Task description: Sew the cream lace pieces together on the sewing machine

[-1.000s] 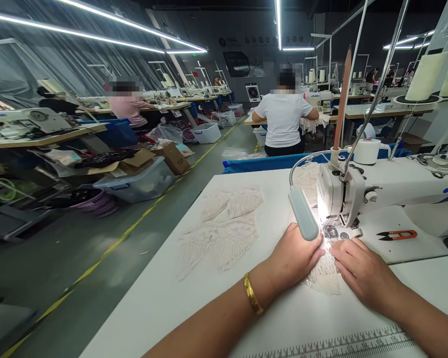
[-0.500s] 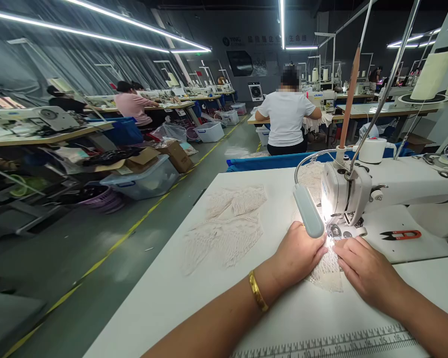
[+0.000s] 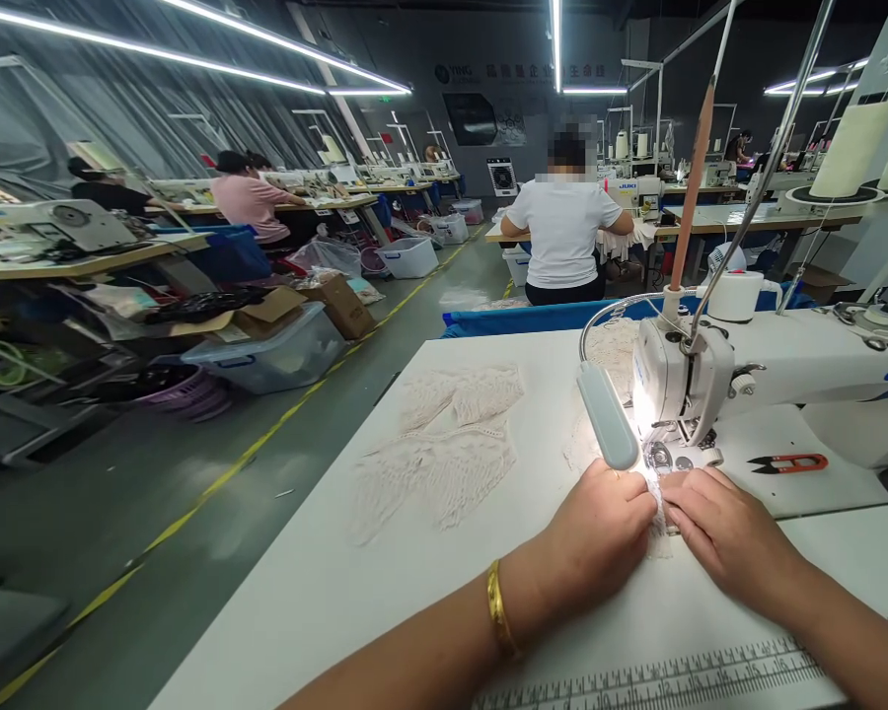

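- Pinching the lace strip [image 3: 660, 545] by its left edge, head view: left hand [image 3: 599, 523], fingers curled in tight.
- Right hand [image 3: 721, 523]: fingers folded, touching the strip's right edge; from where I stand, can't tell if it grips.
- Strip sits between both hands, just on the person's side of the sewing machine's [image 3: 791, 345] needle end; long axis runs from there toward the person.
- Neither hand nearer, both touch.
- Flat lace pieces [image 3: 466, 473]: left of machine. Snips [image 3: 806, 462]: on machine's bed.
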